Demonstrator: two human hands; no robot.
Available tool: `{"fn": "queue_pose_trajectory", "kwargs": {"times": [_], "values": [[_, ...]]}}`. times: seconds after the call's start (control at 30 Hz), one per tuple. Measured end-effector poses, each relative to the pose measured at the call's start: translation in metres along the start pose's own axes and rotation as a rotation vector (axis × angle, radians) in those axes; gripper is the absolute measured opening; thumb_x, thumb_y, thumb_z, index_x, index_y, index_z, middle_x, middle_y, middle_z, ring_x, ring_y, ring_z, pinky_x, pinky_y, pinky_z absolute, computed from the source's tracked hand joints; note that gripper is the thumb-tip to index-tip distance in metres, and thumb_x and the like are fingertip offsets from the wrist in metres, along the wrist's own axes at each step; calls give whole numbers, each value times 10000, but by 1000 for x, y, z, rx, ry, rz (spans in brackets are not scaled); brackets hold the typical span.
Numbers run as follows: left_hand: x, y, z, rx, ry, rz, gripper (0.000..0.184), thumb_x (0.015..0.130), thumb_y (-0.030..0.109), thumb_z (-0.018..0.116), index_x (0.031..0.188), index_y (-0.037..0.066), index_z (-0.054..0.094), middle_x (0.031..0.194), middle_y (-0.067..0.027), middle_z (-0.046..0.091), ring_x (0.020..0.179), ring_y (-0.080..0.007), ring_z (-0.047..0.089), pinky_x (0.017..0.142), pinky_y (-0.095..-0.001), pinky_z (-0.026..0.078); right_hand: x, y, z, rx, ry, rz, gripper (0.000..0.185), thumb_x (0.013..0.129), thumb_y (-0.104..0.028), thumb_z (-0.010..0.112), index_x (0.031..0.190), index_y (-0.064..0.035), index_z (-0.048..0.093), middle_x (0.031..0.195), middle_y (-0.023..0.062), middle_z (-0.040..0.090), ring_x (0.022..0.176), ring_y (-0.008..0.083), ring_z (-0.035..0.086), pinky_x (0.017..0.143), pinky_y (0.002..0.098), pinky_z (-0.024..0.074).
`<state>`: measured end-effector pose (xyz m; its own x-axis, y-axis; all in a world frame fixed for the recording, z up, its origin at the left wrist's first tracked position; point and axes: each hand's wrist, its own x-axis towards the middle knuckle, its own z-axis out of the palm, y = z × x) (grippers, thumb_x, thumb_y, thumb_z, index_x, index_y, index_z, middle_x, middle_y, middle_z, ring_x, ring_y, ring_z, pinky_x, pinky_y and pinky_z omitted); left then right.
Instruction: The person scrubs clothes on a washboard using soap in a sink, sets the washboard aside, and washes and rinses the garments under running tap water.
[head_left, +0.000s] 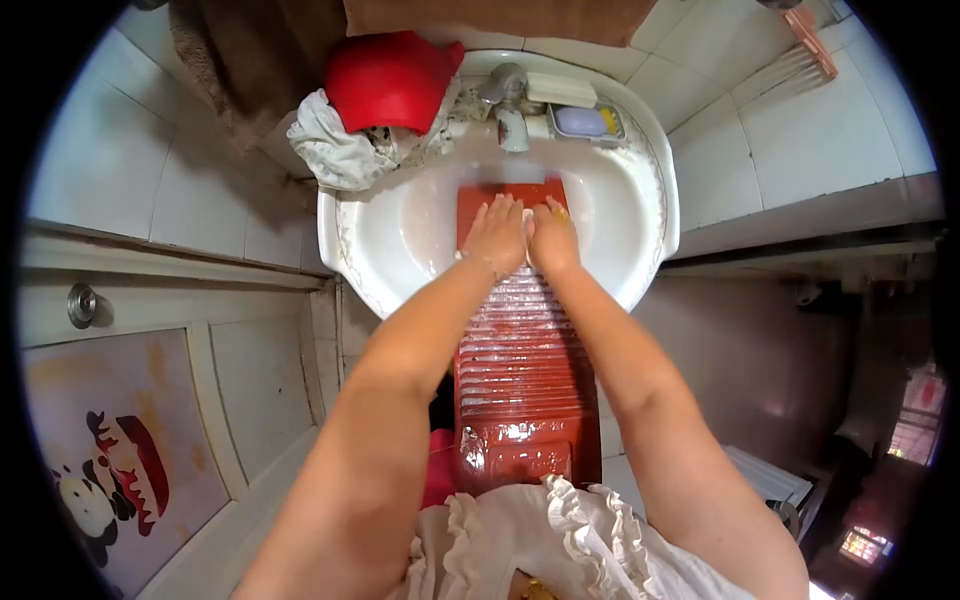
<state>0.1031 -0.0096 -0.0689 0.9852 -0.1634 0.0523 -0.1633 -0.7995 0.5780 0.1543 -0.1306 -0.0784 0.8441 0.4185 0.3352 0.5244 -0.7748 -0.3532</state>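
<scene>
A red-brown washboard [525,345] leans from the sink toward my body, its ridges wet and streaked with suds. My left hand [496,232] lies flat near the washboard's upper end, fingers stretched forward. Close beside it, my right hand [553,236] has its fingers bent around a small white cloth [528,228]. Only a narrow strip of that cloth shows between the hands; the rest is hidden. A yellowish ring or spot shows on the right hand's fingers.
The white sink [375,240] surrounds the board's upper end, below a faucet [512,125]. On the rim sit a soap dish [560,125] with purple soap [582,122], a red plastic scoop or basin [390,80] and a bunched white cloth [335,145]. Brown towels [490,15] hang above.
</scene>
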Motion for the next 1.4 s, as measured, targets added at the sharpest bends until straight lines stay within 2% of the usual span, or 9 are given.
{"fn": "queue_pose_trajectory", "kwargs": {"times": [0.23, 0.47, 0.7, 0.87, 0.97, 1.03, 1.2, 1.37, 1.4], "values": [[-151, 65, -77, -340, -306, 393, 411, 895, 71, 450, 1297, -16, 446, 1273, -264, 501, 1226, -365, 469, 1042, -461, 358, -122, -77, -170, 453, -514, -191, 376, 775, -101, 634, 1111, 50, 556, 1140, 278, 562, 1038, 435, 554, 868, 479, 470], [-6, -1, 1, 77, 97, 66, 358, 869, 70, 453, 1200, -65, 479, 1219, -288, 514, 1165, -428, 471, 1016, -480, 357, -21, -6, -31, 92, 38, -173, 236, 845, -117, 562, 1022, 39, 573, 1086, 286, 561, 947, 452, 556, 817, 510, 446], [-162, 84, -77, -296, -204, 399, 401, 850, 50, 519, 1246, -12, 494, 1259, -248, 514, 1159, -369, 510, 1020, -477, 374, -140, -73, -178, 426, -590, -89, 318, 774, -86, 660, 1073, -14, 580, 1279, 247, 514, 1226, 410, 475, 1033, 488, 379], [-66, 44, -37, 54, -277, 134, 460, 856, 78, 474, 1293, -57, 422, 1303, -256, 482, 1204, -385, 477, 1030, -483, 363, -66, -44, -104, 475, -419, 313, 218, 795, -79, 597, 987, 25, 588, 1124, 271, 560, 1097, 414, 515, 930, 443, 429], [-10, 5, 0, 295, 267, 166, 425, 838, 60, 470, 1247, -56, 457, 1258, -287, 494, 1155, -412, 494, 992, -493, 390, -11, 11, 4, 45, 99, -99, 160, 808, -71, 571, 929, 31, 544, 948, 266, 580, 905, 419, 546, 784, 477, 432], [-14, 21, -18, -71, -199, -102, 425, 825, 40, 494, 1239, -49, 474, 1253, -269, 509, 1168, -393, 501, 992, -498, 392, -27, -8, -43, 200, -64, -25, 172, 800, -71, 579, 934, 29, 542, 937, 268, 577, 909, 418, 549, 788, 479, 435], [-143, 76, -62, -168, -58, 441, 427, 880, 69, 521, 1288, -39, 459, 1252, -214, 547, 1195, -343, 514, 1021, -499, 374, -131, -65, -177, 414, -549, -130, 347, 746, -82, 657, 1081, -33, 582, 1240, 222, 532, 1249, 425, 435, 1037, 487, 366], [-17, 29, -35, -43, -154, 44, 392, 919, 106, 423, 1276, -52, 456, 1279, -255, 508, 1182, -388, 501, 1071, -493, 305, -36, -6, -49, 248, -190, 0, 356, 803, -121, 615, 1131, 7, 560, 1153, 267, 557, 1087, 435, 520, 930, 493, 418], [-2, 3, 7, 64, 238, 57, 383, 916, 97, 405, 1261, -59, 462, 1238, -259, 535, 1158, -401, 510, 1073, -489, 300, -13, 9, -17, 88, 39, -126, 357, 814, -127, 601, 1139, 15, 557, 1117, 278, 566, 1020, 436, 547, 882, 501, 435]]}}
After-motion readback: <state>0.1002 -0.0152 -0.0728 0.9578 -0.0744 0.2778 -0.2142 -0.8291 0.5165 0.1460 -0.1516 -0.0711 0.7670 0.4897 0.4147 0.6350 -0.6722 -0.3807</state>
